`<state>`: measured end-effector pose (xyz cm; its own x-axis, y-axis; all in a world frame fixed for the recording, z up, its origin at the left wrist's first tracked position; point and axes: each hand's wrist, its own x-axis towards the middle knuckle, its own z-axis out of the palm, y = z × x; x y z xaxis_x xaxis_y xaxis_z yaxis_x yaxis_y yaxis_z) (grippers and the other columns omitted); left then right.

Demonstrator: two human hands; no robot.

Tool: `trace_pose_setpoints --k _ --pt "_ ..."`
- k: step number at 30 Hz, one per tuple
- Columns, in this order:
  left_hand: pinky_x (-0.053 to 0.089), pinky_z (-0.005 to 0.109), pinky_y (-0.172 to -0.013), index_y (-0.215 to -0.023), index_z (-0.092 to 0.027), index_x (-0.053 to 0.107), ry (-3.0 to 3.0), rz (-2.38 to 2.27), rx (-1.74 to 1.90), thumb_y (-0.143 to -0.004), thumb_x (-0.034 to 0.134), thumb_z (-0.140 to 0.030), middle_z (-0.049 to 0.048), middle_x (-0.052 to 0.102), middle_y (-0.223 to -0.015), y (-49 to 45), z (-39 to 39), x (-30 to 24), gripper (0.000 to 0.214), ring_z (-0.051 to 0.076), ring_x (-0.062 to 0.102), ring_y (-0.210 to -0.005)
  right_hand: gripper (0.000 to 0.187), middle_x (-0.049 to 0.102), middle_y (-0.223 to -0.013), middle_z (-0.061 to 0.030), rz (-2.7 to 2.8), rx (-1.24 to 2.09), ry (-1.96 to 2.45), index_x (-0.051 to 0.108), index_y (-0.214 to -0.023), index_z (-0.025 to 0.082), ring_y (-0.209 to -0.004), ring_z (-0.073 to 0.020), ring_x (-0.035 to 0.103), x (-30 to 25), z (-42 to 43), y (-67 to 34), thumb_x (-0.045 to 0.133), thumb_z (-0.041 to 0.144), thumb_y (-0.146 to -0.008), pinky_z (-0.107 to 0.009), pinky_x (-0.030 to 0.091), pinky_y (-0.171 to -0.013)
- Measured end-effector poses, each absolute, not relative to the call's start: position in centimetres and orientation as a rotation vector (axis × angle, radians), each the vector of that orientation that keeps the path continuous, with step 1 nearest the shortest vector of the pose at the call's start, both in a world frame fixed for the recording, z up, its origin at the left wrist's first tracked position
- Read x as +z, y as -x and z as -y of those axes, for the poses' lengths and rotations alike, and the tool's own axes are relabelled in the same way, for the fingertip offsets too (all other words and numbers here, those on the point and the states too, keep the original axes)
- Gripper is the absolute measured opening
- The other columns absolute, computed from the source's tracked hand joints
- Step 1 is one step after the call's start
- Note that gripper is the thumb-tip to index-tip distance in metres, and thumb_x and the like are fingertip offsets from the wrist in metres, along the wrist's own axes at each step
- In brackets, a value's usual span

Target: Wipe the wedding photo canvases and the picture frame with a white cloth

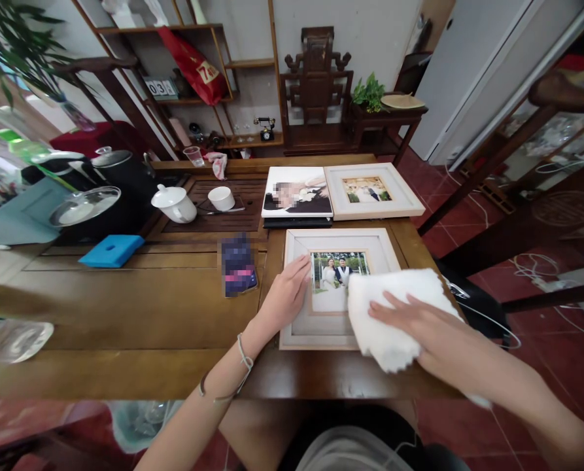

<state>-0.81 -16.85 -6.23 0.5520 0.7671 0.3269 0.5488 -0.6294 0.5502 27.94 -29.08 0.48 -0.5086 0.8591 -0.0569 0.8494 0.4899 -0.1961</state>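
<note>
A white picture frame (295, 327) with a couple's photo (338, 275) lies flat at the table's front right. My left hand (286, 291) rests on the left border of this frame, its fingers stretched out and lying flat. Over the frame's lower right part, my right hand (414, 317) holds a white cloth (394, 294) against the surface, fingers slightly bent over it. The cloth hides that corner and part of the photo. Behind lie a second framed photo (404, 190) and a photo panel (296, 173) stacked on something dark.
A phone (240, 265) lies left of the frame on the wooden table (174, 314). Farther left are a blue box (112, 250), a lidded white cup (174, 204), a small white bowl (222, 197) and a black pot (120, 216). Dark chairs and cables (532, 268) stand right.
</note>
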Motion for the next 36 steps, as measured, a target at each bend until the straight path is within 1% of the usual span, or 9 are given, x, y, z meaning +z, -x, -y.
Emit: trace_pose_setpoints --k 3,8,12,17,19,22,25,31,36 --pt "0.035 0.046 -0.119 -0.141 -0.015 0.047 -2.415 -1.074 0.778 -0.104 0.030 -0.029 0.0131 0.048 -0.148 0.9 16.8 -6.3 0.044 0.023 0.039 -0.142 0.092 0.049 -0.148 -0.0036 2.517 0.132 1.645 0.042 -0.147 0.023 -0.142 -0.0286 0.033 -0.4 23.2 -27.7 0.042 -0.004 -0.060 -0.057 0.032 -0.115" --pt "0.035 0.046 -0.119 -0.140 -0.015 0.049 -2.425 -1.077 0.786 -0.104 0.029 -0.029 0.0132 0.049 -0.147 0.9 16.8 -6.3 0.044 0.023 0.040 -0.142 0.080 0.050 -0.146 -0.0088 2.325 -0.109 1.702 0.043 -0.146 0.017 -0.144 -0.0330 0.026 -2.0 16.8 -27.1 0.042 -0.003 -0.068 -0.062 0.030 -0.113" --pt "0.034 0.046 -0.119 -0.142 -0.015 0.047 -2.417 -1.088 0.784 -0.104 0.029 -0.028 0.0130 0.049 -0.148 0.8 16.9 -6.4 0.044 0.022 0.040 -0.142 0.084 0.051 -0.146 -0.0074 2.501 -0.013 1.643 0.046 -0.144 0.019 -0.145 -0.0348 0.023 -1.8 18.4 -25.6 0.045 -0.005 -0.063 -0.063 0.028 -0.114" --pt "0.034 0.046 -0.119 -0.143 -0.015 0.045 -2.411 -1.099 0.777 -0.104 0.029 -0.028 0.0120 0.048 -0.149 0.8 16.9 -6.4 0.045 0.023 0.039 -0.142 0.089 0.052 -0.145 -0.0068 2.713 0.292 1.563 0.049 -0.142 0.017 -0.145 -0.0308 0.024 0.7 25.7 -23.9 0.043 -0.005 -0.056 -0.057 0.026 -0.118" --pt "0.034 0.045 -0.119 -0.144 -0.015 0.045 -2.411 -1.089 0.778 -0.104 0.029 -0.028 0.0124 0.048 -0.149 0.7 16.9 -6.3 0.045 0.022 0.039 -0.142 0.093 0.049 -0.148 -0.0042 2.784 0.448 1.506 0.050 -0.142 0.019 -0.145 -0.0285 0.025 2.1 28.5 -24.5 0.042 -0.005 -0.052 -0.053 0.028 -0.118" --pt "0.034 0.046 -0.119 -0.143 -0.014 0.046 -2.408 -1.087 0.776 -0.104 0.030 -0.028 0.0125 0.048 -0.148 0.8 16.9 -6.3 0.044 0.023 0.040 -0.142 0.094 0.045 -0.150 0.0020 2.791 0.600 1.495 0.051 -0.142 0.029 -0.142 -0.0268 0.031 3.6 30.5 -26.7 0.042 -0.004 -0.054 -0.047 0.036 -0.114" --pt "0.034 0.046 -0.119 -0.143 -0.014 0.046 -2.402 -1.094 0.771 -0.104 0.030 -0.028 0.0128 0.048 -0.149 0.8 16.8 -6.4 0.045 0.023 0.039 -0.142 0.088 0.046 -0.149 0.0043 2.733 0.589 1.605 0.055 -0.138 0.034 -0.139 -0.0276 0.038 3.7 29.5 -28.6 0.043 -0.003 -0.059 -0.048 0.040 -0.111" --pt "0.034 0.045 -0.119 -0.142 -0.013 0.047 -2.406 -1.089 0.785 -0.103 0.030 -0.026 0.0126 0.049 -0.148 0.7 16.8 -6.3 0.044 0.022 0.040 -0.142 0.078 0.052 -0.145 -0.0119 2.640 0.163 1.880 0.054 -0.137 0.008 -0.141 -0.0346 0.034 2.2 25.5 -24.5 0.043 -0.005 -0.062 -0.054 0.031 -0.115" --pt "0.035 0.043 -0.119 -0.137 -0.011 0.053 -2.358 -1.123 0.825 -0.103 0.030 -0.026 0.0133 0.053 -0.144 0.6 16.8 -6.0 0.043 0.022 0.044 -0.139 0.067 0.057 -0.138 -0.0196 2.725 0.129 1.745 0.057 -0.132 0.001 -0.134 -0.0414 0.041 1.7 26.9 -17.4 0.052 0.000 -0.065 -0.051 0.036 -0.113"
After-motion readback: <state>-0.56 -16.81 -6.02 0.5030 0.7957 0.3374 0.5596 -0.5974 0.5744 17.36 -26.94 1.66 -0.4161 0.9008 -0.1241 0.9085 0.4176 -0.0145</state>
